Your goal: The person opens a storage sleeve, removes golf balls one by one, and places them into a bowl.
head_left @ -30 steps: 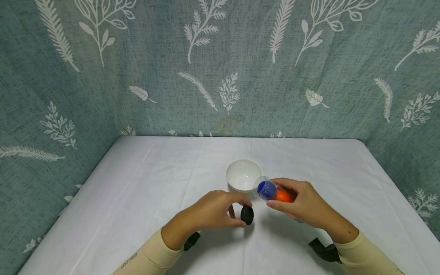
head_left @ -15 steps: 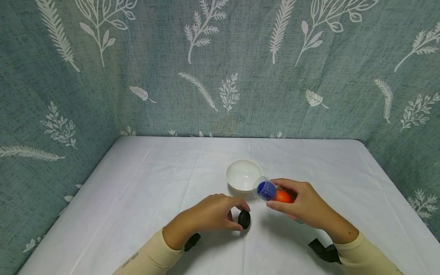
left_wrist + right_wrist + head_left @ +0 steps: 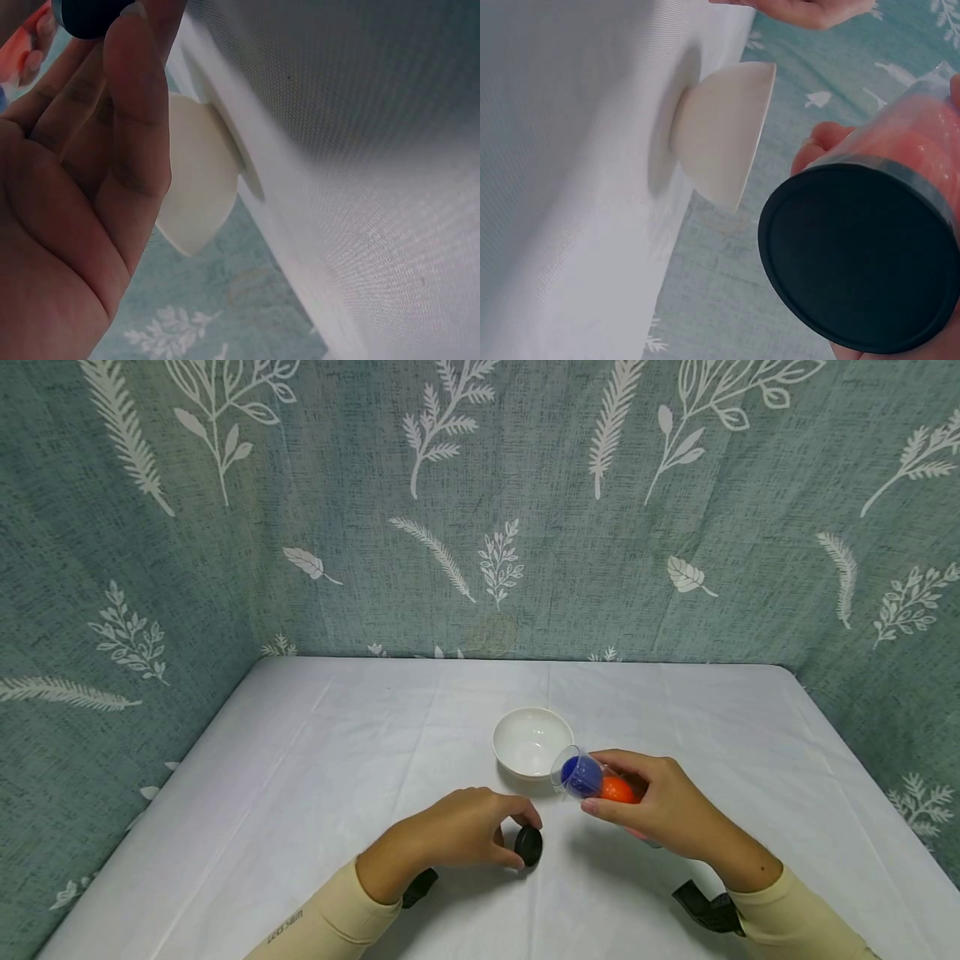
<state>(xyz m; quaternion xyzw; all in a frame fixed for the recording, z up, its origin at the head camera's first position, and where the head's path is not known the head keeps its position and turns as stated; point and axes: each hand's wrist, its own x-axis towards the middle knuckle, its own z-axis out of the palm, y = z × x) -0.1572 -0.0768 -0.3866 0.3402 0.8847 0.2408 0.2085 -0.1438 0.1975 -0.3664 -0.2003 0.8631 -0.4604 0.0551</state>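
My left hand (image 3: 457, 828) pinches a round black lid (image 3: 528, 846) between thumb and fingers, just above the cloth in the head view. In the left wrist view the lid (image 3: 90, 16) shows at the top edge. My right hand (image 3: 660, 797) grips a clear plastic tube (image 3: 558, 770), tilted with its uncovered mouth toward the bowl. Inside it a blue ball (image 3: 582, 776) lies nearest the mouth, with an orange ball (image 3: 617, 789) behind. The tube's black end (image 3: 859, 259) faces the right wrist camera. A white bowl (image 3: 532, 739) stands beyond both hands, close to the tube mouth.
A white cloth (image 3: 360, 752) covers the table. Patterned green fabric (image 3: 480, 552) hangs behind it and along both sides. A black strap (image 3: 708, 910) shows by the right wrist, another black strap (image 3: 420, 887) by the left.
My left hand has moved slightly down and nearer to me with the lid, away from the tube mouth. The right hand and tube have stayed about still.
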